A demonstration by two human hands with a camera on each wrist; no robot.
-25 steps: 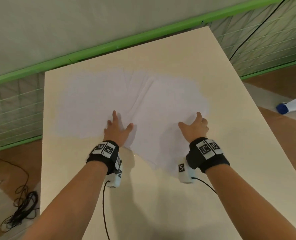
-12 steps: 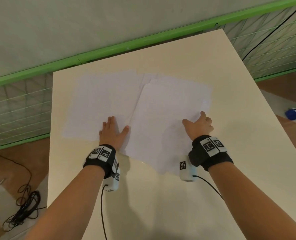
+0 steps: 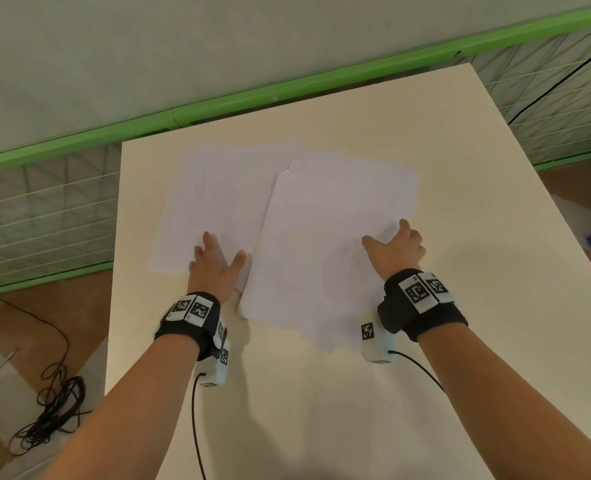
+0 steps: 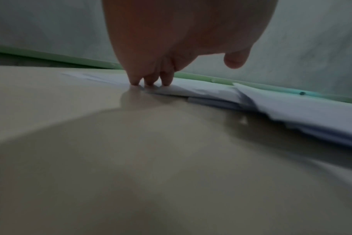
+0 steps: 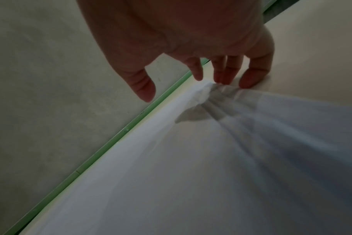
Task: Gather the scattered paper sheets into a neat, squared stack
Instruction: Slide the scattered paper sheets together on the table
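task about midway, judging by the layout: the thin white paper sheets (image 3: 287, 220) lie in two overlapping piles on the pale cream counter (image 3: 321, 410), a left pile (image 3: 214, 199) and a right pile (image 3: 335, 237) lapping over it, edges fanned and not squared. what's left: slide the piles together, then square the edges.

left hand (image 3: 212, 268) flat on the near edge of the left pile, fingers (image 4: 149, 79) straight, tips pressing paper, holding nothing. right hand (image 3: 396, 249) on the right edge of the right pile, fingers (image 5: 225, 71) spread and pressing down; paper puckers under the tips in the right wrist view, no pinch visible.

counts: two hands, two piles, one counter. sheets: at least four edges show, exact number can't tell. off the counter: one tangle of black cable (image 3: 50, 410) on the floor, one green rail (image 3: 287, 88).
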